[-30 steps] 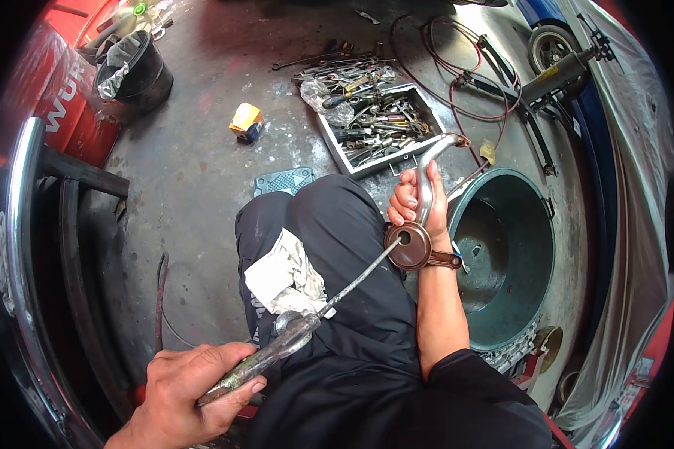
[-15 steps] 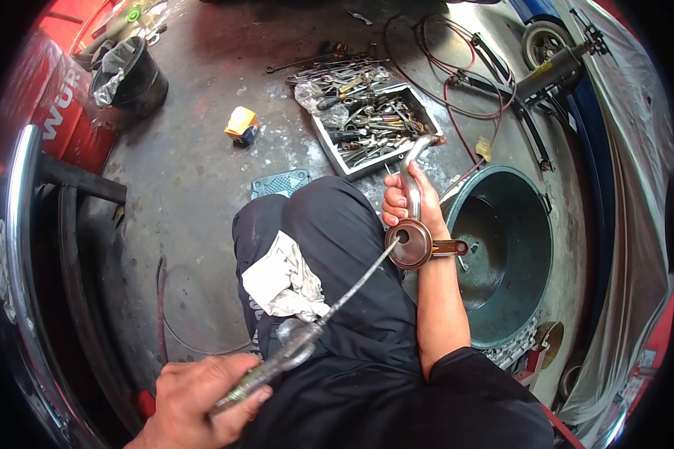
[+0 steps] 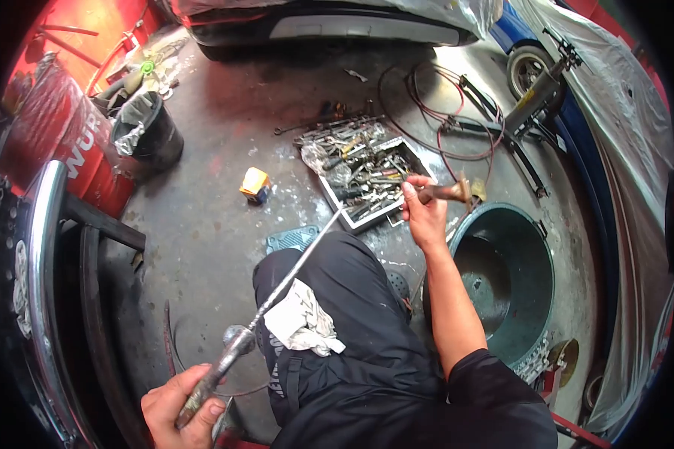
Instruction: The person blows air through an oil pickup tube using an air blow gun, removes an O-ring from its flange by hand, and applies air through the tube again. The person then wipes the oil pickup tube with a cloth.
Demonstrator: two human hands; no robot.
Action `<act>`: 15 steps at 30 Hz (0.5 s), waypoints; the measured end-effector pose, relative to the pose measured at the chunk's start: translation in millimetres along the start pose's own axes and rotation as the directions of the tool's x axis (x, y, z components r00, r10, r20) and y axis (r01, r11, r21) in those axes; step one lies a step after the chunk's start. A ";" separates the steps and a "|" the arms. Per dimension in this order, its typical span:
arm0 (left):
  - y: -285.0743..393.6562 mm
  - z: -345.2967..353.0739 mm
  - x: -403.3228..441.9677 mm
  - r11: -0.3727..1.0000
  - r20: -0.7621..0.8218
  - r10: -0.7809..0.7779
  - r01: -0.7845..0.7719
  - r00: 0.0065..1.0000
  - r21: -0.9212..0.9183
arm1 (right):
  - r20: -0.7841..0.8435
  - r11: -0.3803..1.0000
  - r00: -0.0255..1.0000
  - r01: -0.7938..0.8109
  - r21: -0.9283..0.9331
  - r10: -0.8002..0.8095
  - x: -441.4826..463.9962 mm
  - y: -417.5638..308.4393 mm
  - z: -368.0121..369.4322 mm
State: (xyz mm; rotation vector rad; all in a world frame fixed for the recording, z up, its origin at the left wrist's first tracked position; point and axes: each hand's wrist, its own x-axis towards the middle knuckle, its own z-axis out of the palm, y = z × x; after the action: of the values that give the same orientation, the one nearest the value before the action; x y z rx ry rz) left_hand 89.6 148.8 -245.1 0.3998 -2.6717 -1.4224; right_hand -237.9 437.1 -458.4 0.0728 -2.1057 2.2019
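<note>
My left hand (image 3: 174,408) at the lower left is wrapped round the handle of an air blow gun (image 3: 236,343). Its long thin nozzle slants up and right across my knees, the tip ending in front of the tool tray. Farther out, my right hand (image 3: 427,218) grips a bent metal oil pickup tube (image 3: 443,193). A brownish flanged end points to the right; part of the tube is hidden by my fingers. The nozzle tip and the tube are apart. A crumpled white rag (image 3: 304,323) lies on my thigh.
A white-rimmed tray (image 3: 367,217) heaped with tools sits ahead, with a yellow-and-blue box (image 3: 255,184) left of it. A large green tub (image 3: 543,292) stands at my right. Also around: black bucket (image 3: 153,142), red drum (image 3: 90,161), coiled hose (image 3: 382,97), steel frame (image 3: 90,217).
My right hand has carried the pickup tube forward and turned it, so its round cup no longer faces me. The nozzle has come out of the cup's hole. My view has tilted up.
</note>
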 end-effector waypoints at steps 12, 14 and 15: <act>43.1 -15.4 -26.4 0.929 0.026 0.310 -0.308 0.951 0.203 | -0.044 0.622 0.916 0.235 -0.747 -0.399 -56.9 -11.0 68.0; 43.8 -20.3 -34.9 0.938 0.014 0.271 -0.267 0.963 0.220 | -0.027 0.637 0.928 0.234 -0.734 -0.373 -68.6 -16.0 79.8; 47.6 -25.5 -38.9 0.932 0.008 0.262 -0.255 0.965 0.255 | -0.013 0.661 0.945 0.220 -0.718 -0.328 -74.2 -18.6 85.2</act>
State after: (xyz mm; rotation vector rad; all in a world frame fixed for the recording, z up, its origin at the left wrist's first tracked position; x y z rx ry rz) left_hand 123.1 164.2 -189.6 0.0747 -2.7664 -0.9990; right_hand -164.8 350.2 -443.4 0.1578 -2.4940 1.0728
